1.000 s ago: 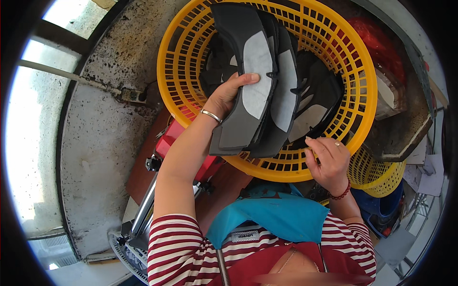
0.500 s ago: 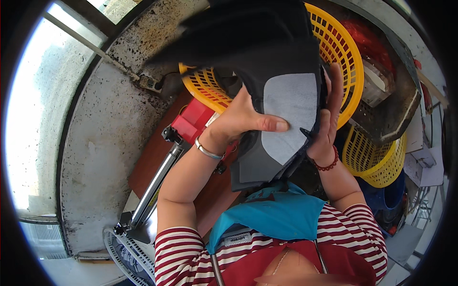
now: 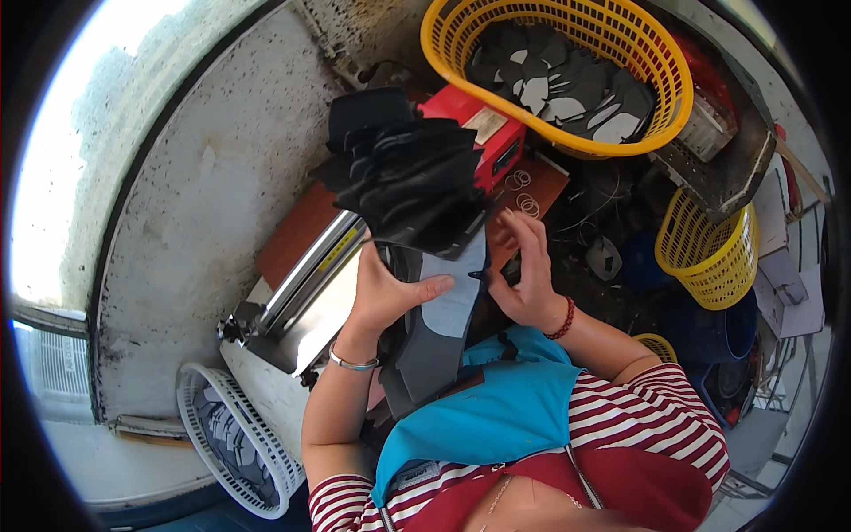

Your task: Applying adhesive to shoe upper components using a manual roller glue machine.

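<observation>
My left hand point(image 3: 383, 293) grips a thick stack of black flat cut pieces point(image 3: 403, 173), its thumb pressed on the light grey patch point(image 3: 443, 315) of the top piece. The upper ends of the stack fan out in layers and fold over toward me, while the dark grey lower end hangs above my blue apron point(image 3: 496, 395). Beside the right edge of the stack is my right hand point(image 3: 530, 279), fingers bent and apart, not closed round it. Its thumb is close to a small black tip point(image 3: 477, 275) at that edge. My left fingers are hidden behind the stack.
A yellow basket point(image 3: 567, 139) with similar cut pieces stands at the far right. Beyond the stack are a red machine point(image 3: 498, 151) and pale rings point(image 3: 527, 206) on a brown board. A metal bar point(image 3: 310, 266) lies left, a white basket point(image 3: 288, 470) lower left, another yellow basket point(image 3: 709, 277) right.
The stack has moved left and lower in the view, and its upper layers have spread and folded over. My right hand has come away from its side. The view has shifted, showing more of the baskets.
</observation>
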Available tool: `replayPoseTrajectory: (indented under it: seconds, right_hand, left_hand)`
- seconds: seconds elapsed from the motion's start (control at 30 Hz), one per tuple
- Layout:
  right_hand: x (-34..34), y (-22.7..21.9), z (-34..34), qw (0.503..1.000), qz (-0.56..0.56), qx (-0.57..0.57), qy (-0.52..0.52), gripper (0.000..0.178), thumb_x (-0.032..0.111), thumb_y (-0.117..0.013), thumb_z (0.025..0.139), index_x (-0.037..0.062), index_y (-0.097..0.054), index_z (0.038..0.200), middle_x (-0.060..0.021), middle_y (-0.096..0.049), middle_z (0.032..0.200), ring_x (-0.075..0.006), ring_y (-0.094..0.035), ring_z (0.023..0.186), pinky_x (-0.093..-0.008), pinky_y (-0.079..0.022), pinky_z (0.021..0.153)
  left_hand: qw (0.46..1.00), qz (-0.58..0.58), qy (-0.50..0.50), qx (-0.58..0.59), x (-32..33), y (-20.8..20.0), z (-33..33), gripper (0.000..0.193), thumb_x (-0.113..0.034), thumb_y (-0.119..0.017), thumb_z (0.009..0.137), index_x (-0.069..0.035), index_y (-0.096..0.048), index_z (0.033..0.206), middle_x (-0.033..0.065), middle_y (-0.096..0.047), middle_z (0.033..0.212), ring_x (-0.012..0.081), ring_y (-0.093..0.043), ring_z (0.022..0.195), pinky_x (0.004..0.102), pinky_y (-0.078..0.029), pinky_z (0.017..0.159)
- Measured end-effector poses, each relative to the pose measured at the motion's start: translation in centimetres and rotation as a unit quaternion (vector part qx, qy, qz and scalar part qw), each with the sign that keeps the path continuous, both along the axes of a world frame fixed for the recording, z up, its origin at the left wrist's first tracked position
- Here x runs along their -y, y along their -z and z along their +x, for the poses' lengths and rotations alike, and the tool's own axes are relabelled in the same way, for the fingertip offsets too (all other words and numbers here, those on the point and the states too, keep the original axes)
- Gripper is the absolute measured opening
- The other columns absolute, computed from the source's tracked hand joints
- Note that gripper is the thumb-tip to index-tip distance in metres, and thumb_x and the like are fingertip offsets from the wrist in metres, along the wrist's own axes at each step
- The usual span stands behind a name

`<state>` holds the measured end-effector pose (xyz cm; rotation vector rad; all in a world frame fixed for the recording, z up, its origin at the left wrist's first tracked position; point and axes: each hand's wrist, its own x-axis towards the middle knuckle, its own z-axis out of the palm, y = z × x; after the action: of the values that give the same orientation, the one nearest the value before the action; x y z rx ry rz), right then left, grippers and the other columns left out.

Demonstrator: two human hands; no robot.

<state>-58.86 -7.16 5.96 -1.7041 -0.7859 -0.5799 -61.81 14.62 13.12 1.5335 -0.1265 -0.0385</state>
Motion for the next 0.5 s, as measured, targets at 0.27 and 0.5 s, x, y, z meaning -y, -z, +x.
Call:
replayPoseTrajectory:
  seconds: [0.27, 0.5]
  right_hand:
    - [-7.9, 9.4, -11.4, 0.608, 0.25, -0.69, -0.304, 0.043, 0.04, -0.045, 0.109, 0.0069, -0.057, 0.133, -0.0064, -0.063, 0.129, -0.0207, -0.063, 0.113, -0.0382, -0.051, 0.095]
    - [-11.5, 14.0, -11.9, 0.341, 0.369, -0.752, -0.426, 0.06, 0.059, -0.045, 0.102, 0.0221, -0.049, 0.149, -0.0039, -0.052, 0.151, -0.0267, -0.049, 0.138, -0.0499, -0.038, 0.115]
  left_hand:
    - [0.722, 0.611, -0.261, 0.194, -3.1, 9.2, -10.0, 0.114, -0.031, -0.095, 0.051, -0.006, -0.045, 0.15, 0.0204, -0.062, 0.124, 0.0357, -0.063, 0.111, 0.0472, -0.046, 0.093]
    - [0.703, 0.681, -0.151, 0.136, -3.8, 12.0, -15.5, 0.097, -0.024, -0.084, 0.066, -0.019, -0.045, 0.154, 0.022, -0.053, 0.134, 0.037, -0.054, 0.114, 0.0472, -0.04, 0.087]
